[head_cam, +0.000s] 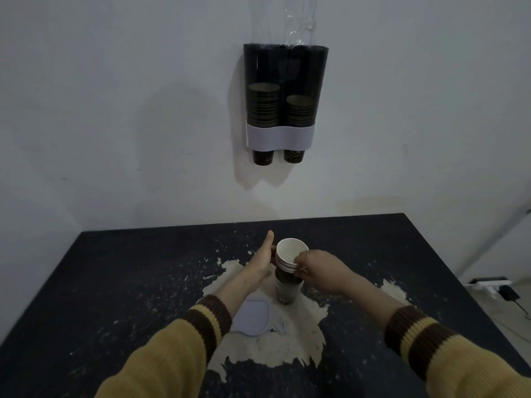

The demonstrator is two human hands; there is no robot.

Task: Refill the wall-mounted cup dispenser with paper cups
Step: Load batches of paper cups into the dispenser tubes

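Paper cup stack (287, 293): lower centre of frame, upright on tabletop (115, 268), below wall dispenser (280, 136). Light, crushable, probably tippy; best held below the rims. Right hand (319, 268) fingers (300, 272) pinch the top rims; left hand (258, 262) is alongside, grip hidden.

— How many cups sit in the dispenser (284, 93)?
— Can't count them. The tubes are dark, and the white band (280, 136) hides the lower part of both piles. The print on the two bottom cups (263, 158) poking out below is too small to read.
— And the clear wrap (298, 21) above?
— Cut off by the top edge.
— The left hand (260, 261)?
— Its fingers pass behind the stack of cups (287, 285), so how they lie there is hidden. The right hand (321, 268) covers part of the upper rims.
— The lid (253, 314) on the worktop (115, 268)?
— Its left side is under the left sleeve (184, 337). The power strip (488, 282) far right is blurred.
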